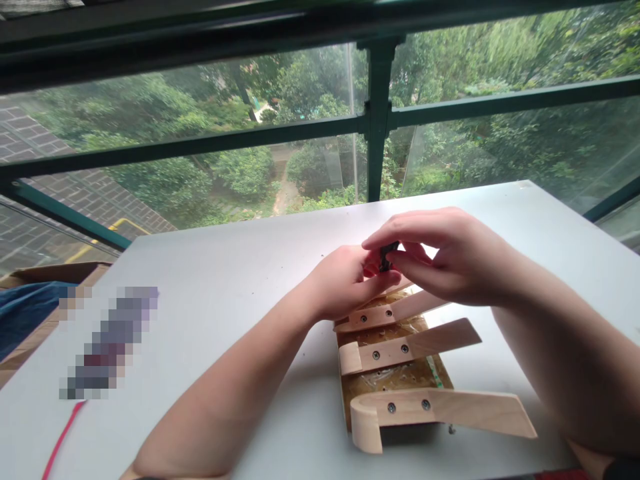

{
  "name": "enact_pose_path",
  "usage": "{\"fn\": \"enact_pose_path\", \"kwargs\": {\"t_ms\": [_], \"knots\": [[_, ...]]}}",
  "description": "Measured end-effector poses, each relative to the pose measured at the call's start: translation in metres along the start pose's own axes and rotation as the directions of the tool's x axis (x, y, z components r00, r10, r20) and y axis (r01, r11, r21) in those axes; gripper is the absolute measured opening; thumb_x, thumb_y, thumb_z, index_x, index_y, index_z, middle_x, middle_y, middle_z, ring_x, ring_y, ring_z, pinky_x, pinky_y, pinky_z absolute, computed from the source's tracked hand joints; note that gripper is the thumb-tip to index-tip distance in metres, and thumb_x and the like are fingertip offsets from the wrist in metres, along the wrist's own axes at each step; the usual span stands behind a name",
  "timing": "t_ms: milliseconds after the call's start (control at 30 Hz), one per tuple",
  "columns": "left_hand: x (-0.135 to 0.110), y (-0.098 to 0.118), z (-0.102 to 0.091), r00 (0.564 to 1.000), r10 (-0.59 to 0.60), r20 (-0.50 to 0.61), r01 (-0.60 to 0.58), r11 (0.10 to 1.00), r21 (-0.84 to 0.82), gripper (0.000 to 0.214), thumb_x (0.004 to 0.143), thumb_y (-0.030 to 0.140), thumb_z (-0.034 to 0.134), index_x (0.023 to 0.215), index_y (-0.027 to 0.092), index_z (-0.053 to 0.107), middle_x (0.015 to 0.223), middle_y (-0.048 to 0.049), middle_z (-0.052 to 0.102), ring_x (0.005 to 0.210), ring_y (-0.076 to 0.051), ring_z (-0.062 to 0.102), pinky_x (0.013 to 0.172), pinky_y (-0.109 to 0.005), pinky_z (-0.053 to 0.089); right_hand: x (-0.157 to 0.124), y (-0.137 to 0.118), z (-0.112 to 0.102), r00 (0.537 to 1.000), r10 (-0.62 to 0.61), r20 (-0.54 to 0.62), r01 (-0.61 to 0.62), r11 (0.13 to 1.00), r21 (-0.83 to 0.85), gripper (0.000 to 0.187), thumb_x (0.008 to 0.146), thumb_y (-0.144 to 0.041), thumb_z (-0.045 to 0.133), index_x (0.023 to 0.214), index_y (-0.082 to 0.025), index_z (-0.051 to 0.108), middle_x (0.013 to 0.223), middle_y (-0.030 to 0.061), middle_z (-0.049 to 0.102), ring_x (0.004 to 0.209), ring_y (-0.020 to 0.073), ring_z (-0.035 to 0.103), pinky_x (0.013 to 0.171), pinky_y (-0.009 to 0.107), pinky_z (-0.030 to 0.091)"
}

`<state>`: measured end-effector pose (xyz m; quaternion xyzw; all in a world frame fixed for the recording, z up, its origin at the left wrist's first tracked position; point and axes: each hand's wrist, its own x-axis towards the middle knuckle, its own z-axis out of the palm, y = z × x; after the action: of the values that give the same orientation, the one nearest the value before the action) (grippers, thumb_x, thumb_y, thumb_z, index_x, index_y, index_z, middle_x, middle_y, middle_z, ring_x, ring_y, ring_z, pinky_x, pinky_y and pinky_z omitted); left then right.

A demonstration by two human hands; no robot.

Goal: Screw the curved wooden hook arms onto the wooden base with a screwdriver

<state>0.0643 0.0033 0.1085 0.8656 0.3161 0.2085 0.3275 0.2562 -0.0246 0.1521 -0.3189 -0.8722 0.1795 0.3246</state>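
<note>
A small black piece is gripped between my two hands; its kind cannot be made out. My right hand pinches it from the right, thumb below and fingers arched over the top. From the left, my left hand closes on the piece's lower end, its fingers partly hidden. Just below the hands lies a brown board with curved pale wooden strips screwed across it. The front wooden strip and the one behind it show two screws each. My hands and wrists partly cover the farther strips.
The board rests on a white table. A blurred-out object lies at the left, with a red cord by it. Left of the table stands a cardboard box holding blue cloth. Green-framed windows rise behind the table.
</note>
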Motion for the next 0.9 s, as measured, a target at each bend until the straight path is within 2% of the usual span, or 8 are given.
{"fn": "enact_pose_path", "kwargs": {"t_ms": [200,433,600,900], "knots": [[-0.0001,0.0023,-0.0006,1.000,0.003,0.011,-0.003,1.000,0.011,0.030,0.092,0.043,0.050,0.090,0.017,0.066,0.085,-0.0029,0.071,0.079,-0.017,0.064,0.070,-0.027,0.048,0.0001,-0.0039,-0.0049,1.000,0.001,0.008,0.000,0.997,-0.075,0.017,0.086,-0.016,0.060,0.097,-0.021,0.072,0.089,-0.0002,0.073,0.073,0.0115,0.060,0.068,0.026,0.045],[-0.0004,-0.0017,-0.0010,1.000,-0.010,0.021,0.011,0.999,-0.047,0.030,0.092,0.042,0.052,0.087,0.016,0.064,0.081,-0.0027,0.068,0.075,-0.016,0.062,0.067,-0.026,0.046,0.0007,-0.0014,-0.0020,0.995,0.013,-0.095,-0.029,0.985,-0.168,0.015,0.084,-0.023,0.064,0.097,-0.020,0.072,0.082,-0.0003,0.071,0.066,0.0107,0.057,0.065,0.026,0.043],[-0.0006,-0.0009,-0.0009,1.000,0.013,0.019,-0.012,0.997,-0.071,0.030,0.092,0.042,0.052,0.086,0.015,0.064,0.081,-0.0026,0.069,0.077,-0.016,0.063,0.070,-0.026,0.047,0.0016,-0.0009,-0.0018,1.000,-0.022,-0.015,0.020,0.991,-0.129,0.017,0.085,-0.024,0.061,0.100,-0.019,0.069,0.083,0.0010,0.070,0.064,0.0111,0.056,0.065,0.026,0.042],[-0.0003,-0.0020,0.0009,1.000,-0.011,0.009,0.012,0.996,-0.089,0.032,0.092,0.044,0.053,0.092,0.015,0.065,0.085,-0.0050,0.070,0.079,-0.018,0.064,0.071,-0.028,0.049,-0.0002,-0.0015,-0.0057,1.000,0.005,0.001,-0.005,0.995,-0.104,0.021,0.081,-0.015,0.056,0.099,-0.019,0.067,0.086,0.0010,0.069,0.064,0.0119,0.057,0.064,0.029,0.044]]}}
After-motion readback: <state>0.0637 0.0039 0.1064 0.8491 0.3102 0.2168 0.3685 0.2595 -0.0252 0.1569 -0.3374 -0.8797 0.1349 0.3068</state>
